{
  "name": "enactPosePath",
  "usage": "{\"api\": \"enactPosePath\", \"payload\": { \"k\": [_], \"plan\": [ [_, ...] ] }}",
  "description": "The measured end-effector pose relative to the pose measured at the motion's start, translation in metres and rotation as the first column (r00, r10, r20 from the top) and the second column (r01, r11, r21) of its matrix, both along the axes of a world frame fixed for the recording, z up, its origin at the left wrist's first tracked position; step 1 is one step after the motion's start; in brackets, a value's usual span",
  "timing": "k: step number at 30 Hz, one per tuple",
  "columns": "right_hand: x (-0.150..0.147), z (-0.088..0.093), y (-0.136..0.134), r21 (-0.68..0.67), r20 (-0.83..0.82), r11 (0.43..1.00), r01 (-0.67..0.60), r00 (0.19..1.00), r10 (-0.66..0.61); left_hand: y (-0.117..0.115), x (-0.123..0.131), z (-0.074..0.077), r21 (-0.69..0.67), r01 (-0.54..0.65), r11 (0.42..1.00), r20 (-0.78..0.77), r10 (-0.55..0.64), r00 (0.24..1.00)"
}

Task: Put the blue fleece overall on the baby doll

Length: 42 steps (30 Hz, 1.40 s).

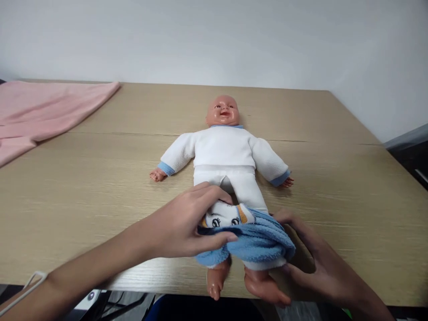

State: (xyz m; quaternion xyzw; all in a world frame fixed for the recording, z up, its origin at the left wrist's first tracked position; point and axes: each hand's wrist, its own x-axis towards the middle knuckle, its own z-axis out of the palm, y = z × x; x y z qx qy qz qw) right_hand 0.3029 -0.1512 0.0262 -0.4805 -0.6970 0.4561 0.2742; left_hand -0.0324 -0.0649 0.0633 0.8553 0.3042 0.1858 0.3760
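A baby doll (224, 149) lies on its back, its head toward the wall and its feet near the table's front edge. It wears a white top with blue cuffs. Blue fleece pants (259, 238) are bunched around its lower legs, with an embroidered white patch showing eyes. My left hand (197, 223) grips the pants at the doll's leg, thumb over the blue cloth and fingers partly hidden behind it. On the other side, my right hand (310, 263) is curled around the pants' edge by the other leg, fingertips partly hidden.
A pink cloth (50, 111) lies at the table's far left. The wooden table (334, 187) meets a pale wall (214, 40) at the back. A dark object (411, 151) stands beyond the right edge. Below the front edge are dark items and a cable.
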Motion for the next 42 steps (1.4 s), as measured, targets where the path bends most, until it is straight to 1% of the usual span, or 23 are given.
{"api": "enactPosePath", "payload": {
  "k": [3, 6, 8, 11, 13, 15, 19, 22, 24, 27, 31, 34, 36, 38, 39, 40, 42],
  "plan": [
    [0.004, -0.001, 0.005, 0.036, 0.003, 0.999, -0.018, 1.0, 0.018, -0.004, -0.017, 0.002, 0.007, -0.08, 0.997, -0.081, 0.081, 0.993],
    [0.004, -0.001, 0.015, 0.041, -0.011, 0.999, 0.023, 1.0, -0.023, -0.006, -0.033, -0.003, -0.101, -0.134, 0.986, -0.066, 0.128, 0.99],
    [0.0, 0.001, 0.023, 0.031, -0.027, 0.999, 0.021, 0.999, -0.02, -0.005, -0.041, -0.008, -0.196, -0.138, 0.971, -0.034, 0.134, 0.99],
    [-0.006, 0.009, 0.036, 0.007, -0.058, 0.999, -0.041, 0.997, 0.041, -0.001, -0.049, -0.015, -0.282, -0.128, 0.951, -0.026, 0.126, 0.992],
    [-0.011, 0.015, 0.045, -0.001, -0.051, 0.998, -0.061, 0.997, 0.061, 0.004, -0.052, -0.019, -0.295, -0.134, 0.946, -0.038, 0.129, 0.991],
    [-0.013, 0.02, 0.056, 0.023, -0.014, 0.997, -0.069, 0.998, 0.069, 0.009, -0.053, -0.021, -0.269, -0.135, 0.953, -0.033, 0.131, 0.991],
    [-0.016, 0.022, 0.082, 0.091, 0.021, 0.992, -0.091, 0.996, 0.089, 0.018, -0.052, -0.028, -0.132, -0.149, 0.98, 0.052, 0.157, 0.986],
    [-0.018, 0.017, 0.1, 0.143, 0.036, 0.983, -0.111, 0.994, 0.107, 0.023, -0.048, -0.034, -0.033, -0.186, 0.982, 0.086, 0.188, 0.978],
    [-0.02, 0.012, 0.108, 0.196, 0.045, 0.976, -0.094, 0.995, 0.087, 0.026, -0.046, -0.038, -0.007, -0.181, 0.984, 0.087, 0.181, 0.98],
    [-0.024, 0.003, 0.113, 0.201, 0.004, 0.979, -0.033, 0.999, 0.033, 0.031, -0.043, -0.043, -0.036, -0.188, 0.981, 0.109, 0.191, 0.975],
    [-0.03, -0.01, 0.113, 0.169, -0.029, 0.983, 0.07, 0.997, -0.066, 0.043, -0.037, -0.05, -0.05, -0.309, 0.95, 0.13, 0.313, 0.941],
    [-0.034, -0.019, 0.113, 0.122, -0.095, 0.985, 0.118, 0.99, -0.107, 0.055, -0.029, -0.055, -0.051, -0.386, 0.921, 0.172, 0.389, 0.905],
    [-0.036, -0.024, 0.114, 0.062, -0.163, 0.989, 0.133, 0.979, -0.121, 0.063, -0.021, -0.057, -0.055, -0.426, 0.903, 0.211, 0.428, 0.879],
    [-0.035, -0.028, 0.114, 0.013, -0.205, 0.992, 0.126, 0.971, -0.12, 0.07, -0.015, -0.06, -0.094, -0.443, 0.892, 0.233, 0.452, 0.861],
    [-0.034, -0.028, 0.114, 0.012, -0.207, 0.993, 0.114, 0.972, -0.109, 0.072, -0.012, -0.061, -0.122, -0.447, 0.886, 0.233, 0.464, 0.855],
    [-0.033, -0.028, 0.113, 0.03, -0.194, 0.994, 0.102, 0.977, -0.094, 0.073, -0.01, -0.062, -0.148, -0.454, 0.879, 0.23, 0.477, 0.848],
    [-0.03, -0.025, 0.11, 0.109, -0.136, 0.99, 0.086, 0.988, -0.07, 0.073, -0.008, -0.063, -0.178, -0.475, 0.862, 0.205, 0.504, 0.839]
  ]
}}
